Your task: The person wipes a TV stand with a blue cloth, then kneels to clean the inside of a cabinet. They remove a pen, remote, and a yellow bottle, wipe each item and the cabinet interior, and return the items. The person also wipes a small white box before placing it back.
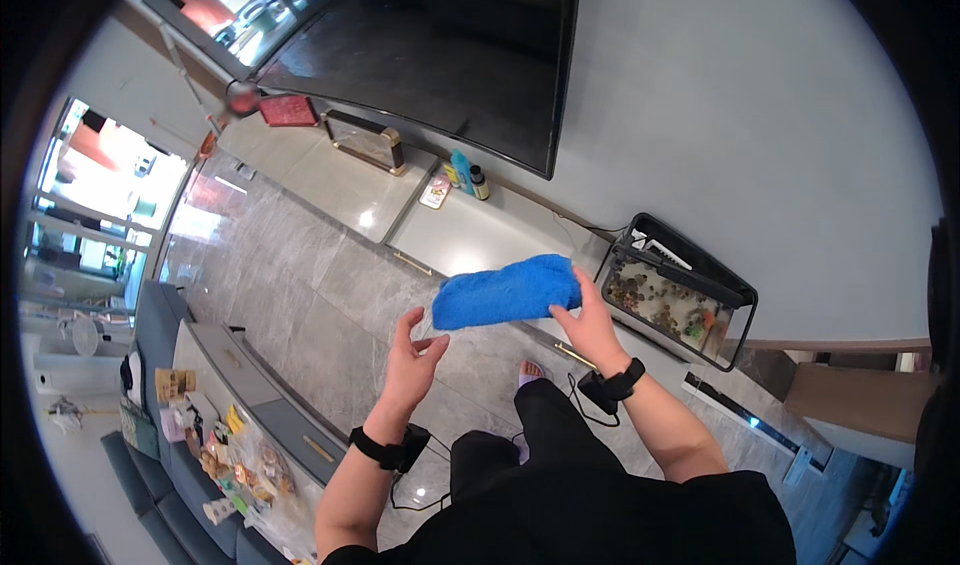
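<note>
A folded blue towel (506,292) hangs in the air before me, in front of the long white TV cabinet. Its right end is pinched in my right hand (596,325), with the thumb below and the fingers partly behind the cloth. My left hand (412,362) is raised just off the towel's left end, fingers curled and apart, with nothing in it. Each wrist wears a black strap with a cabled box. Behind the towel, part of the cabinet's pale top (487,227) is hidden.
On the cabinet stand several bottles (466,175), a small card (435,190), a framed piece (364,142) and a red box (289,111). A fish tank (667,302) sits at its right end. Above hangs a television (450,54). A cluttered coffee table (247,445) and sofa (180,490) lie left.
</note>
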Demonstrator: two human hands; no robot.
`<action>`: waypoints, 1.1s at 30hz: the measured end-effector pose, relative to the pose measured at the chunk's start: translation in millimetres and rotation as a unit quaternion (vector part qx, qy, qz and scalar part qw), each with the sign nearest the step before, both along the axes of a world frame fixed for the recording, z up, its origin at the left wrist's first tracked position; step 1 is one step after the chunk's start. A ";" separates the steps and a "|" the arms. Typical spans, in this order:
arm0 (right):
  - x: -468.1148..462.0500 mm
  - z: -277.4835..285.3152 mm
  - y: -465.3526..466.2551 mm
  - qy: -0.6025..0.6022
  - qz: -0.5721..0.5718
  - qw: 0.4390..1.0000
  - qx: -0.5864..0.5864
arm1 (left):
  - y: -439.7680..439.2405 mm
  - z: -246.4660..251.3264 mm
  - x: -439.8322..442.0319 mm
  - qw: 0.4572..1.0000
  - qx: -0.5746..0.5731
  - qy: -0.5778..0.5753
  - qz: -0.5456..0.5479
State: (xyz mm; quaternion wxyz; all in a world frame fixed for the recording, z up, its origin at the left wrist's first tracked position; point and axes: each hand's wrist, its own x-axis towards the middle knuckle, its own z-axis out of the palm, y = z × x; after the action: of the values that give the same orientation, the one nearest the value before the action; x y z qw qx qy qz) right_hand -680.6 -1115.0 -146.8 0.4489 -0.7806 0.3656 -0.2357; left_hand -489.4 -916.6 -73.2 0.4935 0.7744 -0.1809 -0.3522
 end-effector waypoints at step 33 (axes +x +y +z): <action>250.1 -310.8 61.3 0.255 0.158 0.925 -0.234 | 36.2 23.0 239.5 0.527 -0.607 0.527 -0.277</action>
State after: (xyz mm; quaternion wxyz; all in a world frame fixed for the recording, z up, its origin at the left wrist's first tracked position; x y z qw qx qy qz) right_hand -430.6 -1053.7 -457.5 0.1763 -0.9450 0.2734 -0.0337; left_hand -249.9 -880.4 -50.1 0.7281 -0.1272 -0.2634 -0.6199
